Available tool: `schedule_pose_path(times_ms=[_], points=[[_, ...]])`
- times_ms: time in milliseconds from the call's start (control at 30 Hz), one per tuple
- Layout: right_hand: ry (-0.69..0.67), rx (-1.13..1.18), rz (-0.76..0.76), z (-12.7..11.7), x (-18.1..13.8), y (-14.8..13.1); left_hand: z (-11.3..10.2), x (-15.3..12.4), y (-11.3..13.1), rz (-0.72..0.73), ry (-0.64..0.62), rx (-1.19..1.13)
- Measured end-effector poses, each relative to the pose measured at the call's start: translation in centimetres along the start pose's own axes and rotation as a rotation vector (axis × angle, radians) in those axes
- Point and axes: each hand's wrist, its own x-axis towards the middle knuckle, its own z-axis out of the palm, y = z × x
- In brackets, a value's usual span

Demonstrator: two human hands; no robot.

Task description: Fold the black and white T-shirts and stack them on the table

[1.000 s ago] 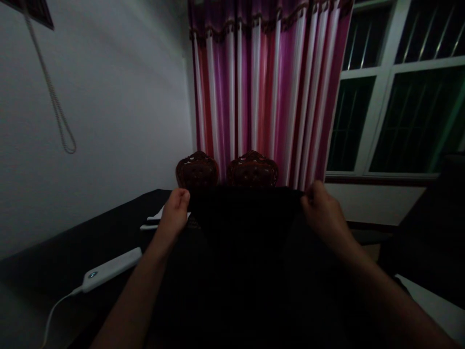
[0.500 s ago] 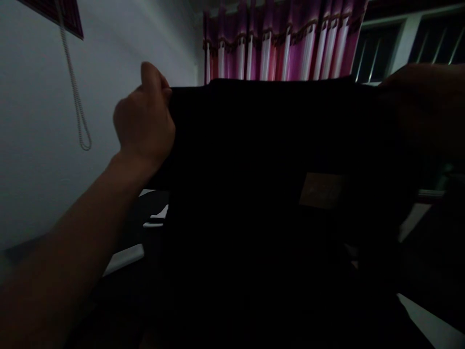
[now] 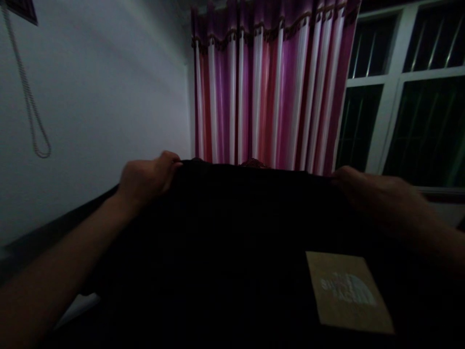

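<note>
Black, soft cloth fills the lower half of the frame: a dark garment [image 3: 232, 242] stretched flat and wide, its top hem running almost level from left of centre to right of centre, so its long axis lies across the picture. A tan square patch [image 3: 348, 292] with pale, blurred lettering sits on it at lower right, tilted slightly. The left hand [image 3: 147, 178] is curled closed over the hem's left corner, thumb on top. The right hand [image 3: 366, 191] lies at the right corner, fingers folded onto the fabric, though the dim light hides the pinch itself. Behind, in the upper middle, hangs a pleated curtain [image 3: 269, 87] striped magenta, red and white. A barred window [image 3: 410, 97] fills the upper right, and a beaded cord loop [image 3: 32, 111] hangs against the plain wall at upper left.
</note>
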Motion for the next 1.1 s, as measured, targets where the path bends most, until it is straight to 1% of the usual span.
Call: schedule_pose_path(times_ms=[67,133,200,233,300,367,433,500,533,567,600,667,733,833,900,967,1000,1067,1100], points=[[-0.101,-0.093,-0.043,4.5,2.5,-1.8,4.5,1.6,1.8,0.062,-0.162,-0.073],[-0.207,-0.09,-0.023,9.9,4.2,-2.5,8.5,2.5,4.9,0.125,-0.236,-0.159],[-0.284,-0.035,0.021,15.0,4.4,-2.5,11.8,2.0,8.6,0.178,-0.273,-0.233],[-0.313,-0.014,0.032,17.3,3.8,-2.4,13.2,1.0,10.3,0.204,-0.295,-0.266],[-0.37,0.01,0.014,21.0,1.4,-2.0,15.8,-2.3,12.9,0.257,-0.359,-0.324],[-0.455,0.043,-0.008,24.0,-2.2,-1.2,18.2,-6.9,14.3,0.311,-0.458,-0.373],[-0.565,0.079,0.009,26.8,-6.3,0.0,20.4,-11.8,14.6,0.332,-0.606,-0.416],[-0.676,0.101,0.088,29.5,-10.1,1.8,22.1,-15.9,14.2,0.276,-0.811,-0.457],[-0.721,0.105,0.138,30.7,-11.8,2.8,22.8,-17.3,13.9,0.243,-0.892,-0.467],[-0.753,0.106,0.188,31.8,-13.2,3.7,23.4,-18.4,13.6,0.215,-0.946,-0.472],[-0.768,0.105,0.227,32.8,-14.4,4.6,23.8,-19.2,13.3,0.201,-0.967,-0.471],[-0.754,0.101,0.262,34.2,-16.1,5.8,24.6,-19.9,12.9,0.205,-0.96,-0.466],[-0.703,0.101,0.263,34.9,-17.1,6.3,25.1,-20.0,12.6,0.219,-0.932,-0.461],[-0.648,0.125,0.27,34.6,-17.5,6.5,25.4,-19.6,12.4,0.238,-0.925,-0.448],[-0.618,0.143,0.296,33.9,-17.3,6.9,24.7,-18.9,13.0,0.243,-0.916,-0.393],[-0.58,0.13,0.357,32.9,-17.0,7.5,22.8,-18.1,14.7,0.248,-0.845,-0.316],[-0.559,0.108,0.407,32.4,-16.8,7.8,21.3,-17.8,16.1,0.26,-0.81,-0.306],[-0.521,0.044,0.507,31.5,-16.7,8.4,17.4,-18.0,19.8,0.317,-0.782,-0.4],[-0.504,0.012,0.547,31.1,-16.7,8.6,15.4,-18.6,22.0,0.371,-0.816,-0.505]])
